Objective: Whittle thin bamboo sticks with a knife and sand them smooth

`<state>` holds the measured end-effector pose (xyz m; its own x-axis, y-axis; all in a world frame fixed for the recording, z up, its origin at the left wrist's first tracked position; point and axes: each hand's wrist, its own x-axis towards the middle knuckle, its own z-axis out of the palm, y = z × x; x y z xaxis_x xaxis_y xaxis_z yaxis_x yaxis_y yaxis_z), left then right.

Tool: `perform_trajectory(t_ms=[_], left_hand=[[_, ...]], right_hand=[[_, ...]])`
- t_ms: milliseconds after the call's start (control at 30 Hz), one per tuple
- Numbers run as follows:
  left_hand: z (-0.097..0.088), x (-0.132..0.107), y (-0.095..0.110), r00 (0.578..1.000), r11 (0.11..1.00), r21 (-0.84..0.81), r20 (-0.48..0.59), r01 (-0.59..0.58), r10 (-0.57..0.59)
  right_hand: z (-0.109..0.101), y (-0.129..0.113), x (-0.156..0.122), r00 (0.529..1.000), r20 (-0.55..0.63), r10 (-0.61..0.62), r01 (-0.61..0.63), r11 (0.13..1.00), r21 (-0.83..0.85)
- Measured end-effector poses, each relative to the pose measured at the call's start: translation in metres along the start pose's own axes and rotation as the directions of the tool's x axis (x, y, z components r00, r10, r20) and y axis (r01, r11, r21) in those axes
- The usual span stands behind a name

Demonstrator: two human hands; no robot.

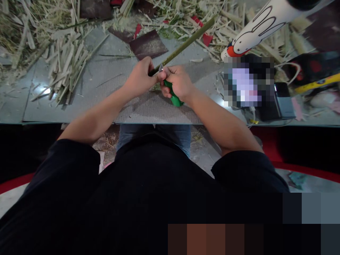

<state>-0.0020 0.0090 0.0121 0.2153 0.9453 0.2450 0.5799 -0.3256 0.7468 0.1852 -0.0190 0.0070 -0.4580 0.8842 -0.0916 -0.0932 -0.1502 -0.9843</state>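
Observation:
My left hand is closed around the near end of a long greenish-brown strip, which looks like bamboo and slants up to the right. In my right hand is a knife with a green handle. Its small metal blade lies against the strip, close to my left thumb. Both hands meet just above the grey tabletop. The fingers of my left hand hide the strip's near end.
A bundle of pale split strips lies to the left, and shavings heap along the back. Dark brown sheets lie behind my hands. To the right are a rabbit-patterned white cylinder, a blurred-out screen and a cable.

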Motion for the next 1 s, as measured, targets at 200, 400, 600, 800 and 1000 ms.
perform_trajectory(t_ms=[200,400,600,800,1000], left_hand=[[0.006,-0.005,-0.009,0.995,0.981,-0.173,0.029,-0.093,0.099],[0.009,-0.005,-0.002,0.999,0.995,-0.096,-0.030,-0.039,0.036],[0.005,-0.004,0.009,0.995,0.999,-0.018,-0.093,0.033,-0.035],[0.004,-0.007,0.004,0.998,0.978,-0.203,0.033,-0.049,0.057],[0.006,-0.010,0.004,0.999,0.983,-0.179,0.014,-0.045,0.048]], right_hand=[[-0.002,-0.006,0.000,0.994,0.068,0.085,-0.083,0.996,-0.023],[-0.001,-0.003,0.000,1.000,0.000,0.006,-0.006,1.000,0.005],[0.003,0.003,0.004,0.996,-0.029,-0.080,0.082,0.994,0.073],[0.003,-0.002,-0.001,0.999,0.049,-0.009,0.008,1.000,0.017],[0.001,-0.010,-0.007,0.997,0.025,0.074,-0.074,0.997,-0.012]])
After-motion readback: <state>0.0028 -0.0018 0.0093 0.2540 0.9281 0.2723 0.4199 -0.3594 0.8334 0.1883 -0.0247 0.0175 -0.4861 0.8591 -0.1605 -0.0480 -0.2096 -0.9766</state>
